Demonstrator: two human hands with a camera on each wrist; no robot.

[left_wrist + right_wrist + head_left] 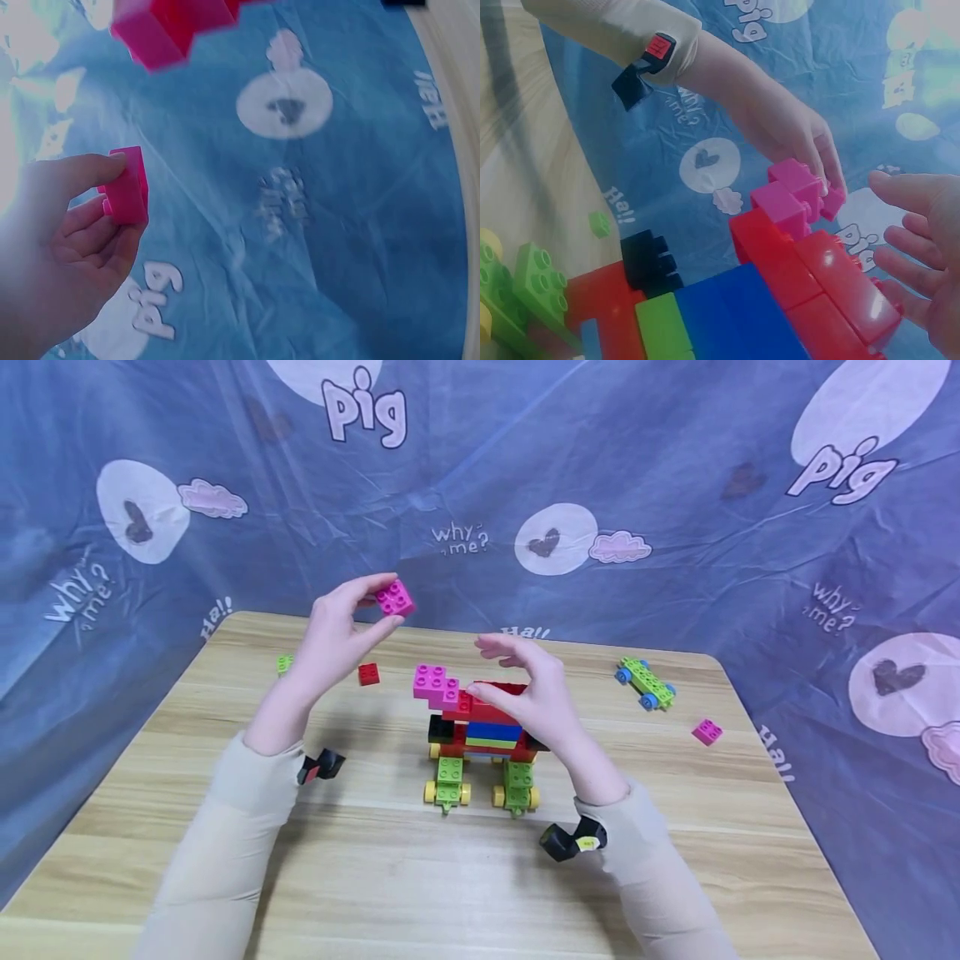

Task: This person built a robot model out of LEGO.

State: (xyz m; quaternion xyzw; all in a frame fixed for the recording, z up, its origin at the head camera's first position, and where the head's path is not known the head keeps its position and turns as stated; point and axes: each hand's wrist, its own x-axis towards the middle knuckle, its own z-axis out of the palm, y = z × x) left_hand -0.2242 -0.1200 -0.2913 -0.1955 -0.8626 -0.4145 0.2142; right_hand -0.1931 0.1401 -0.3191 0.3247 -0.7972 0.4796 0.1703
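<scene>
My left hand (333, 635) pinches a pink building brick (396, 599) between thumb and fingers, raised above the table's far side. Below and right of it stands a built model on wheels, with two stepped pink bricks (432, 683) jutting from its upper left end. Red bricks (829, 274) make up its top, over a blue brick (493, 732), with a black brick (440, 728) at the left. Green wheeled bases (449, 777) carry it. My right hand (536, 689) holds nothing, its fingers spread and gently bent beside the red top, partly hiding the model's right side.
A lime wheeled base (647, 683) with blue wheels lies at the back right, near a loose pink brick (707, 732). Behind my left forearm are a red brick (368, 674) and a lime brick (284, 665). Blue printed cloth (480, 485) hangs behind the wooden table (420, 877).
</scene>
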